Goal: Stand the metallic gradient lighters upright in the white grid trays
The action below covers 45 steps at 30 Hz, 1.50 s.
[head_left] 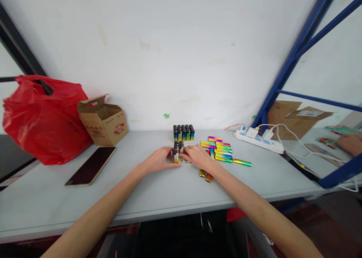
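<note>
Black-topped lighters (176,155) stand upright in a small pale holder (185,162) between my hands, at the middle of the table. My left hand (160,160) rests at their left side, thumb stretched along the front and fingers apart. From the right, my right hand (198,156) reaches over the holder, its fingertips at a lighter; what they grip is too small to tell. Behind stands a block of upright lighters (183,133) with black tops. Shiny, colourful metallic pieces (223,152) lie to the right, a few partly under my right forearm.
A phone (91,166), an open cardboard box (103,121) and a red plastic bag (45,118) are on the left. At the right are a power strip (258,140) with cables and a blue metal frame (294,58). Another person's hand (350,143) shows beyond it.
</note>
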Each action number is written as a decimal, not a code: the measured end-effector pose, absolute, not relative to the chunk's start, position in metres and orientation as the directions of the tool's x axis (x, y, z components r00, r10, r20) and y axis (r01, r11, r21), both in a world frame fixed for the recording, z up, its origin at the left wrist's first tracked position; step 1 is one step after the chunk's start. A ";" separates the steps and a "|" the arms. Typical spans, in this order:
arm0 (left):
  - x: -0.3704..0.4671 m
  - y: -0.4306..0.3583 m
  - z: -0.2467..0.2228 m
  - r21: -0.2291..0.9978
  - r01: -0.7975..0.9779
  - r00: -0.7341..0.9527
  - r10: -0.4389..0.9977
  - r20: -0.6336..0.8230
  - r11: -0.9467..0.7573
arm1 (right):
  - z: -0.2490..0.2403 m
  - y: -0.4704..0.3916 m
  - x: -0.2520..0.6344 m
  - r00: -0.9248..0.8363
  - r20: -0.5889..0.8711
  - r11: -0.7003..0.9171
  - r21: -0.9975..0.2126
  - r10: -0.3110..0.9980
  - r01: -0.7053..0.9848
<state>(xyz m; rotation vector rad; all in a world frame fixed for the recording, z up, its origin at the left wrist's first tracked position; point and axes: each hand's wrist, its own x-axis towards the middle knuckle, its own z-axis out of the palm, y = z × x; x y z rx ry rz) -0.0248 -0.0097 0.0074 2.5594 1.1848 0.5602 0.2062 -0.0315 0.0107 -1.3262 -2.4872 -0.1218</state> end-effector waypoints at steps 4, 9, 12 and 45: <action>-0.025 -0.010 0.009 0.398 0.672 0.592 0.776 0.218 -0.625 | 0.015 -0.028 0.229 -0.465 0.434 0.585 -0.195 0.771 0.787; -0.025 -0.010 0.010 0.389 0.693 0.590 0.788 0.177 -0.606 | 0.025 -0.009 0.311 -0.219 0.517 0.394 -0.256 0.827 0.883; -0.025 -0.010 0.009 0.415 0.687 0.579 0.795 0.183 -0.596 | 0.025 -0.003 0.369 -0.119 0.375 0.212 -0.216 0.919 0.953; -0.027 -0.012 0.011 0.430 0.687 0.573 0.800 0.176 -0.586 | 0.035 -0.001 0.350 0.280 0.289 0.304 -0.953 0.916 -0.013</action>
